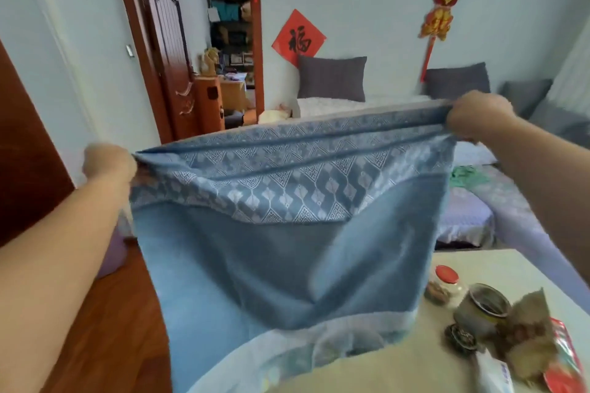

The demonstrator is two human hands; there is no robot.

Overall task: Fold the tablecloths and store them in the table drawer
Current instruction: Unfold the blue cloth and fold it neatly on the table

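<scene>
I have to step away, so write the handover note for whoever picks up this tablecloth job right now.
Left hand grips the top left corner of the blue tablecloth; right hand grips the top right. The cloth hangs spread in the air, its lower edge reaching the table.
Done: cloth lifted and stretched out.
Left: fold it and put it in the drawer, which is not in view.

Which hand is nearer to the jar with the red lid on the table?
Right. The right hand grips the tablecloth corner above the jar with the red lid, on its side of the picture. The left hand grips the opposite corner, far across the cloth.
</scene>
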